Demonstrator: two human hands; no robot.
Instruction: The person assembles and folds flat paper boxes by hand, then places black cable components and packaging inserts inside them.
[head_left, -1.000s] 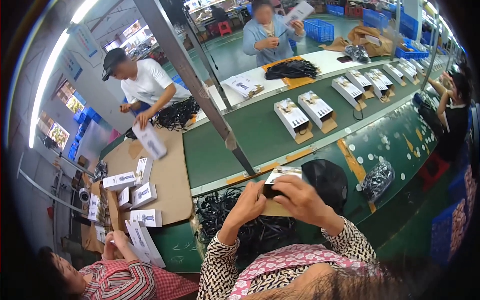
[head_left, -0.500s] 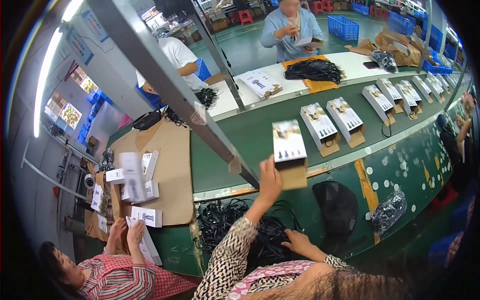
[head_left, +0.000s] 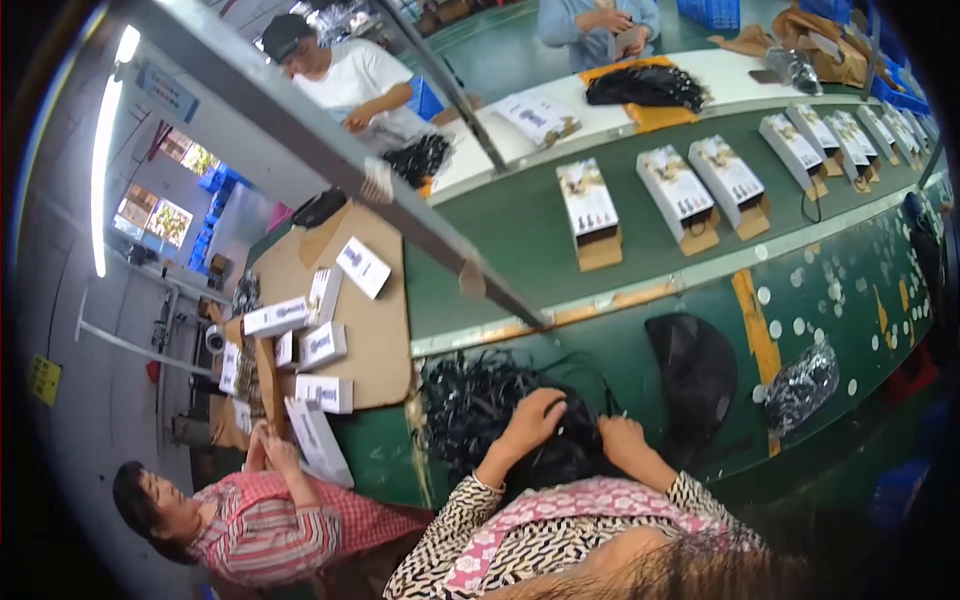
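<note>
A tangled heap of black cables [head_left: 465, 400] lies on the green bench in front of me. My left hand [head_left: 532, 422] rests over the heap with its fingers curled together; what they pinch, if anything, is hidden. Just right of it, my right hand [head_left: 632, 442] is closed on a black cable [head_left: 606, 398], which sticks up above its fingers. Beyond the heap, a white printed box [head_left: 588, 198] stands on the green conveyor belt [head_left: 480, 245], its brown end flap open toward me. Neither hand touches that box.
Several similar open boxes [head_left: 675, 188] line the belt to the right. A slanted metal post [head_left: 420, 225] crosses the near left. A black mesh piece [head_left: 692, 370] and a plastic-wrapped bundle [head_left: 803, 390] lie right. A co-worker [head_left: 285, 500] handles white cartons at left.
My left hand has let go of the white box on the belt and drawn back to the cables. My right hand has closed on a cable. The view has shifted.
</note>
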